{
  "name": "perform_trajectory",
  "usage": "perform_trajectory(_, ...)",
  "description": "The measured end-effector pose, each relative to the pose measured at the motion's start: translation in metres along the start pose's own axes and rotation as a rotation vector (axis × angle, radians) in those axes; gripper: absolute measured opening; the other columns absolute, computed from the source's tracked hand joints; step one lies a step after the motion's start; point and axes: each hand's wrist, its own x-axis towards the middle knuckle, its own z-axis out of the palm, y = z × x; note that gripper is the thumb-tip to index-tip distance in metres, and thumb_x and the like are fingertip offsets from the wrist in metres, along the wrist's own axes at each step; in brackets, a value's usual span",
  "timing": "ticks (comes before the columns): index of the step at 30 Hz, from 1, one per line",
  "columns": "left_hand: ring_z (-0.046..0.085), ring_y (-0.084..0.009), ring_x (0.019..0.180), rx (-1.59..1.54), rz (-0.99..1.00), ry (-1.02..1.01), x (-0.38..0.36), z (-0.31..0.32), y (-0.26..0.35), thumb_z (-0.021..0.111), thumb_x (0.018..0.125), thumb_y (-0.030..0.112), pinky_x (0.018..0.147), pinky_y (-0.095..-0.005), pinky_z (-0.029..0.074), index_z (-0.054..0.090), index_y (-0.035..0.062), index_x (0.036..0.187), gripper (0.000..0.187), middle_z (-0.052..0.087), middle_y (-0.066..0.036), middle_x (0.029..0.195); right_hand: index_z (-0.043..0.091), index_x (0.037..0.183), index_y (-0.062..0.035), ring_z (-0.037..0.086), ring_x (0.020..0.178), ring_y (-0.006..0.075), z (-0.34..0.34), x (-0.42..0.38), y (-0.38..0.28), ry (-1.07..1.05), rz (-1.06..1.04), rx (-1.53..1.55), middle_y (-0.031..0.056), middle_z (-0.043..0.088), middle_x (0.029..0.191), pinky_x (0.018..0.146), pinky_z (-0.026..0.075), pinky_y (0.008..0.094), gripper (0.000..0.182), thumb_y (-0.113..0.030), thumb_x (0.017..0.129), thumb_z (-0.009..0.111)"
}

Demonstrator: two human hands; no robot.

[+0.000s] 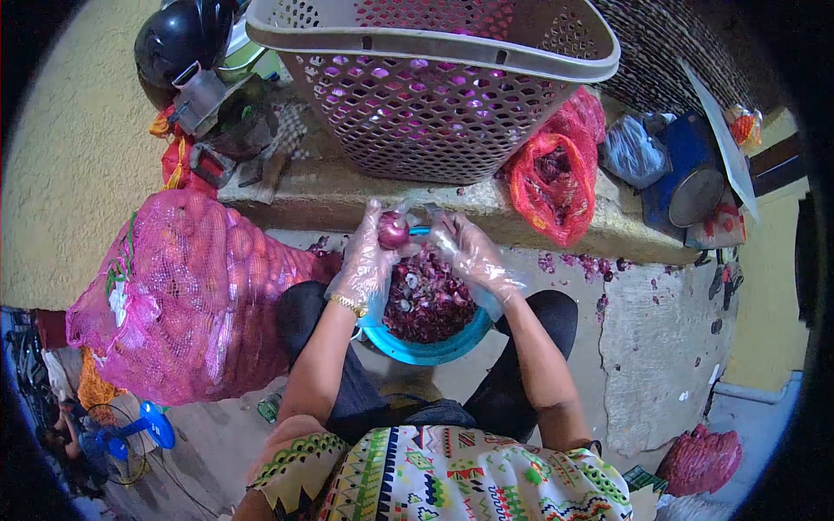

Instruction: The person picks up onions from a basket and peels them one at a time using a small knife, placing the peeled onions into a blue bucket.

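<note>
My left hand (363,260), in a clear plastic glove, is closed around a red onion (393,230) above the far rim of a blue basin (424,352). Just to its right, my right hand (469,256), gloved the same way, has its fingers pinched together. From those fingertips pokes a short grey blade, which looks like a small knife (432,210); its handle is hidden. Beneath both hands the basin holds a heap of purple onion skins (426,300). The basin sits between my knees.
A large perforated plastic basket (408,113) with onions stands on the ledge (347,187) ahead. On the left bulges a full pink mesh sack (200,295). To the right are a red mesh bag (556,187), a blue container (673,165) and loose skins on the floor.
</note>
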Motion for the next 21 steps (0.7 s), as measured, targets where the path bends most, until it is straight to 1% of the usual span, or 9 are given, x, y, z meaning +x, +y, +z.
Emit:
perform_trajectory(1, 0.064, -0.0260, 0.096, 0.001, -0.001, -0.001, -0.001, 0.000, 0.001, 0.061, 0.096, 0.042, 0.079, -0.0421, 0.061, 0.051, 0.0017, 0.118, 0.047, 0.062, -0.016, 0.109, 0.054, 0.120, -0.0002, 0.060, 0.093, 0.0177, -0.005, -0.001, -0.007, -0.067, 0.148, -0.049, 0.0100, 0.065, 0.106, 0.081, 0.047, 0.0331, 0.052, -0.046, 0.096, 0.059)
perform_trajectory(2, 0.063, -0.0252, 0.095, -0.001, -0.017, 0.031, -0.002, 0.001, 0.003, 0.061, 0.095, 0.043, 0.076, -0.0427, 0.061, 0.053, 0.0037, 0.117, 0.045, 0.062, -0.014, 0.107, 0.054, 0.120, -0.0002, 0.060, 0.093, 0.0177, -0.005, -0.003, -0.010, -0.066, 0.148, -0.049, 0.0100, 0.065, 0.106, 0.081, 0.047, 0.0331, 0.052, -0.046, 0.096, 0.059)
perform_trajectory(4, 0.063, -0.0243, 0.095, -0.002, -0.033, 0.062, 0.001, -0.005, 0.001, 0.062, 0.094, 0.043, 0.073, -0.0434, 0.060, 0.055, 0.0056, 0.115, 0.044, 0.061, -0.012, 0.105, 0.055, 0.120, -0.0035, 0.053, 0.081, 0.0122, -0.003, -0.009, -0.014, -0.167, 0.360, 0.351, 0.0021, 0.059, 0.094, 0.074, 0.045, 0.0286, 0.047, -0.045, 0.097, 0.056)
perform_trajectory(7, 0.063, -0.0245, 0.094, -0.134, -0.018, 0.044, 0.016, -0.020, -0.008, 0.063, 0.094, 0.043, 0.074, -0.0433, 0.060, 0.054, 0.0061, 0.114, 0.043, 0.062, -0.012, 0.104, 0.054, 0.120, -0.0068, 0.047, 0.076, 0.0082, 0.003, -0.012, -0.015, -0.106, 0.338, 0.419, -0.0033, 0.053, 0.089, 0.069, 0.041, 0.0258, 0.038, -0.038, 0.098, 0.057)
perform_trajectory(11, 0.064, -0.0249, 0.096, -0.141, 0.100, 0.022, 0.019, -0.023, -0.008, 0.062, 0.094, 0.041, 0.076, -0.0414, 0.060, 0.052, 0.0011, 0.121, 0.049, 0.062, -0.015, 0.109, 0.053, 0.120, -0.0079, 0.049, 0.079, 0.0080, 0.005, -0.008, 0.003, -0.189, 0.201, 0.510, -0.0032, 0.054, 0.091, 0.072, 0.043, 0.0254, 0.033, -0.032, 0.098, 0.059)
perform_trajectory(13, 0.063, -0.0246, 0.095, -0.150, 0.132, 0.021, 0.016, -0.021, -0.005, 0.062, 0.094, 0.041, 0.077, -0.0411, 0.060, 0.052, 0.0016, 0.121, 0.049, 0.062, -0.016, 0.110, 0.051, 0.126, -0.0084, 0.050, 0.076, 0.0074, 0.007, -0.007, 0.004, -0.267, 0.173, 0.858, -0.0029, 0.055, 0.091, 0.069, 0.044, 0.0230, 0.034, -0.025, 0.098, 0.060)
perform_trajectory(16, 0.063, -0.0256, 0.084, -0.088, 0.108, 0.056, 0.015, -0.022, -0.001, 0.063, 0.092, 0.048, 0.063, -0.0397, 0.060, 0.053, 0.0037, 0.114, 0.051, 0.061, -0.014, 0.100, 0.048, 0.129, -0.0089, 0.049, 0.068, 0.0075, 0.011, -0.011, -0.013, -0.259, 0.324, 1.061, -0.0028, 0.055, 0.090, 0.062, 0.045, 0.0211, 0.034, -0.025, 0.100, 0.056)
perform_trajectory(18, 0.063, -0.0255, 0.077, -0.248, 0.049, 0.150, 0.018, -0.019, -0.001, 0.062, 0.091, 0.053, 0.058, -0.0373, 0.059, 0.053, 0.0027, 0.113, 0.055, 0.061, -0.013, 0.096, 0.049, 0.130, -0.0114, 0.048, 0.064, 0.0060, 0.010, -0.013, -0.028, -0.216, 0.355, 0.958, -0.0030, 0.055, 0.087, 0.055, 0.041, 0.0193, 0.034, -0.028, 0.101, 0.055)
perform_trajectory(21, 0.065, -0.0234, 0.080, -0.193, 0.018, 0.269, 0.011, -0.007, 0.002, 0.059, 0.094, 0.050, 0.061, -0.0341, 0.059, 0.052, 0.0008, 0.119, 0.055, 0.064, -0.015, 0.101, 0.050, 0.130, -0.0123, 0.046, 0.059, 0.0056, 0.006, -0.012, -0.029, -0.197, 0.359, 0.799, -0.0036, 0.053, 0.083, 0.049, 0.037, 0.0194, 0.035, -0.034, 0.102, 0.050)
